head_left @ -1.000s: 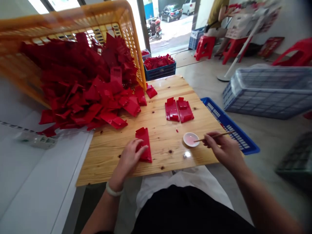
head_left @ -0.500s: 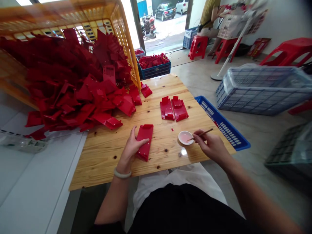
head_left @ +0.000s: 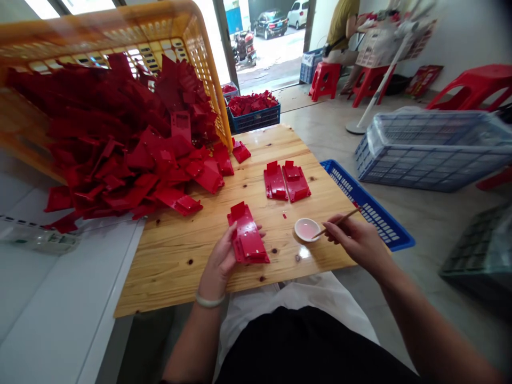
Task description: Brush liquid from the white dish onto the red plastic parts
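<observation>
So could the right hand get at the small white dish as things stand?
Most likely yes: the right hand is right beside the white dish, its brush-like stick reaching the rim, and nothing visible between.

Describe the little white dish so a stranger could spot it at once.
Start at the wooden table. Just left of the right hand, at the tip of its thin stick, sits a small round dish. It alone is white, with pink liquid inside; the nearby flat pieces are red.
</observation>
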### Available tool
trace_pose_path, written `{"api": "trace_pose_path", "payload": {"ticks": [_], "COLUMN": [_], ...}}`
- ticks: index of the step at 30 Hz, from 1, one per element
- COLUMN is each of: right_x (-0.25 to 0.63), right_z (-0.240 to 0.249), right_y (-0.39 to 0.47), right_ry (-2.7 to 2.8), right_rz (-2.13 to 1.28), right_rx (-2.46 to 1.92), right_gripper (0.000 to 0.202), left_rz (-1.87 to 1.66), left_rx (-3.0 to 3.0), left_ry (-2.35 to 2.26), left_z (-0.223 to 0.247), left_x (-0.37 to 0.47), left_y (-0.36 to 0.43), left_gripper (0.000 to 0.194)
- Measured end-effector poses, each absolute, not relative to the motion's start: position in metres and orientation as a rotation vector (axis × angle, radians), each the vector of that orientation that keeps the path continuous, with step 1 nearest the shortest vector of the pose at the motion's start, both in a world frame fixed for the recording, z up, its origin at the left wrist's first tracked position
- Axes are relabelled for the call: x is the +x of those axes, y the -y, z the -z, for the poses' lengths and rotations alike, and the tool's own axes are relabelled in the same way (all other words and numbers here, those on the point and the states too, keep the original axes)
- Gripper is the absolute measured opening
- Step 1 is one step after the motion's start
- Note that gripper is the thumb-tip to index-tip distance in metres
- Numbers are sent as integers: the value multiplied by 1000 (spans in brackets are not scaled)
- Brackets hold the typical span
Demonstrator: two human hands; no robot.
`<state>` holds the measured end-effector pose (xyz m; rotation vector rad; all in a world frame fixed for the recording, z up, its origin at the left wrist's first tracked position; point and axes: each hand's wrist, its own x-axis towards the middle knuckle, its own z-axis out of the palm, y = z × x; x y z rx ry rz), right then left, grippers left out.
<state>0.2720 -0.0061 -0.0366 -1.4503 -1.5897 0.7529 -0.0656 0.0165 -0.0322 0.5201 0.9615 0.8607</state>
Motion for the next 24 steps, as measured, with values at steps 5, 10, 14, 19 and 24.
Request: {"api": "trace_pose_path", "payload": {"ticks": [5, 10, 14, 19, 24], "right_x": [272, 247, 210, 184, 180], "right_z": [34, 6, -20, -28, -33], "right_y": [10, 29, 43, 44, 44], "right_ry": [1399, 1243, 1360, 1624, 1746], "right_rz": [-741, -718, -681, -611, -478], "right_rx": [-1418, -1324, -1067, -919, -908], "right_gripper": [57, 30, 7, 9, 15], "left_rz": [-941, -1044, -1073, -1048, -1044], "left_rx": [488, 569, 643, 794, 885], "left_ry": [-864, -941, -1002, -1141, -1195], "left_z": [24, 10, 0, -7, -13], "left_x": [-55, -36, -22, -15, -15], "left_y": [-8, 12, 27, 37, 40], "left_gripper": [77, 71, 79, 85, 83]}}
